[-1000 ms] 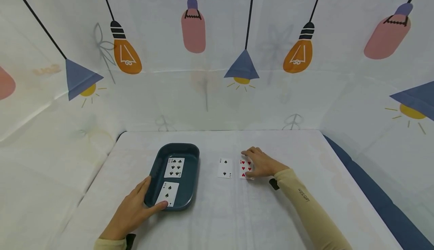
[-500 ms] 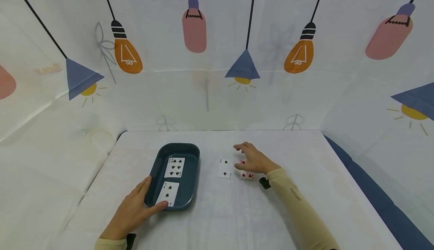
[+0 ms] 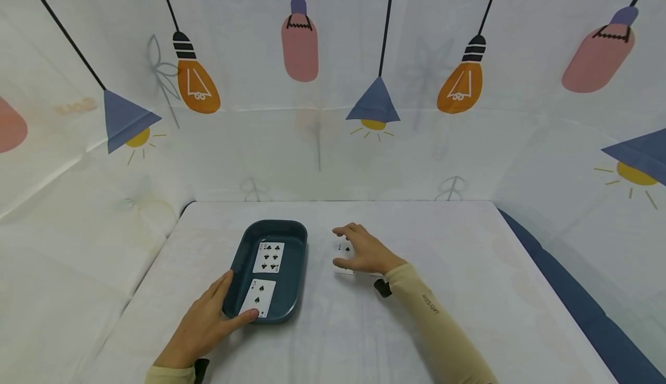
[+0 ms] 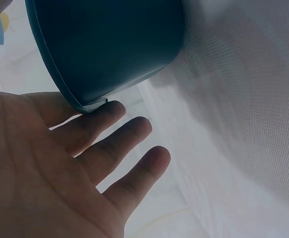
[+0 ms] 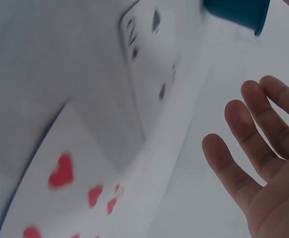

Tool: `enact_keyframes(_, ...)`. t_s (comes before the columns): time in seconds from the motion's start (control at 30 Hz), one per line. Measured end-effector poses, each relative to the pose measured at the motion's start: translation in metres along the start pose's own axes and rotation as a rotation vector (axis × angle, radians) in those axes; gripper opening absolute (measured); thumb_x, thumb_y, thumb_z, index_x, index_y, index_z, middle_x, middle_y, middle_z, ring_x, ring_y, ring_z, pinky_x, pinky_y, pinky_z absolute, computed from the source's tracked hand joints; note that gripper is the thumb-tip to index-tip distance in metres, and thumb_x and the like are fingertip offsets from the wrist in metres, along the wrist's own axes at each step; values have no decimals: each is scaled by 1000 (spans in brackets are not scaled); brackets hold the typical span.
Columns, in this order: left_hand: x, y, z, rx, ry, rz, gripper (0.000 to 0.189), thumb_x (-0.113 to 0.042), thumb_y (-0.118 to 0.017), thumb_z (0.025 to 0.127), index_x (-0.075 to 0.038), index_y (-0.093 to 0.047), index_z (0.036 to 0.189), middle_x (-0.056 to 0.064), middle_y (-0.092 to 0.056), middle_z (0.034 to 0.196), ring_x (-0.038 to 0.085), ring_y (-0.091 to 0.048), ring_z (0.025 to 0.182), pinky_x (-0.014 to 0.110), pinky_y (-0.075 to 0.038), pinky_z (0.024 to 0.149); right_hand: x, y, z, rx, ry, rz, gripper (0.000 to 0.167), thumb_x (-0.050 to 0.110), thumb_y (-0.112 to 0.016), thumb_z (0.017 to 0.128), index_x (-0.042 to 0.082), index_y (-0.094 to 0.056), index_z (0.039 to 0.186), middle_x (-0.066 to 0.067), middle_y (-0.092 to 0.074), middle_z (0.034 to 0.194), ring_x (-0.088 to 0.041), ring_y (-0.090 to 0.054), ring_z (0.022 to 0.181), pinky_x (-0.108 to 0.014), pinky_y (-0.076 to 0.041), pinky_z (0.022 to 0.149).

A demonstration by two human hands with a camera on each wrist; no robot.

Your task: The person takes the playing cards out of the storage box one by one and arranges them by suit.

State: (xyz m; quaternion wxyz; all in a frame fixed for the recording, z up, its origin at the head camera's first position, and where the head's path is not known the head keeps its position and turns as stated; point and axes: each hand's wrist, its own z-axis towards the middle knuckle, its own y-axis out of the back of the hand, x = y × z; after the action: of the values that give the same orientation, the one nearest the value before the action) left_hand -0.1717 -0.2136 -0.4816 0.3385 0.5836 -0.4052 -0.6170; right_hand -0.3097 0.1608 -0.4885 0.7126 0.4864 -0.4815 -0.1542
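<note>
My left hand (image 3: 205, 318) holds the near left corner of a dark teal tray (image 3: 292, 291). Its thumb lies over the near rim and its other fingers are along the outside, as the left wrist view shows. Inside the tray lie a six of clubs (image 3: 269, 257) and, nearer, a three of spades (image 3: 258, 296). My right hand (image 3: 366, 252) hovers over a two of spades (image 3: 344, 249), fingers spread, partly covering it. A hearts card (image 5: 65, 198) lies beside it in the right wrist view; in the head view the hand almost wholly hides it.
A white cloth covers the table (image 3: 442, 228), whose edges show at the back and sides. Behind stands a fabric wall printed with lamps (image 3: 374, 100). Dark blue material (image 3: 562, 274) runs along the right edge.
My right hand has moved left from the hearts card to over the two of spades, carrying nothing visible. The left hand and the tray have stayed still.
</note>
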Motion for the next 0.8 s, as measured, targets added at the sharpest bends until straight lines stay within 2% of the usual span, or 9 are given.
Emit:
enact_keyframes(0.2, 1, -1, 1, -8, -12, -9, 116, -74, -67, 82, 5, -27, 157, 31, -37, 153, 50, -45, 133, 66, -40, 103, 19, -8, 9, -5, 51, -5, 76, 56, -73, 87, 20, -47, 150, 1, -51, 138, -21, -52, 124, -38, -49, 99)
enact_keyframes(0.5, -1, 0, 1, 20, 8, 1, 118, -76, -66, 82, 6, -25, 157, 34, -36, 153, 52, -44, 133, 66, -40, 103, 50, -8, 29, -36, 105, -44, 81, 59, -74, 85, 17, -48, 149, 1, -52, 137, -16, -48, 124, -38, -48, 101)
enact_keyframes(0.67, -2, 0, 2, 38, 15, -2, 119, -77, -64, 82, 6, -23, 158, 34, -35, 153, 52, -43, 134, 67, -39, 103, 64, -4, 44, -18, 112, -95, 82, 61, -73, 85, 17, -47, 149, -1, -52, 139, -17, -47, 128, -37, -46, 105)
enact_keyframes(0.8, -1, -1, 3, 23, 6, -1, 119, -77, -64, 82, 6, -24, 158, 34, -35, 153, 52, -44, 133, 68, -40, 103, 73, -3, 57, 5, 113, -102, 83, 62, -73, 84, 19, -47, 150, -2, -51, 140, -17, -47, 130, -36, -44, 107)
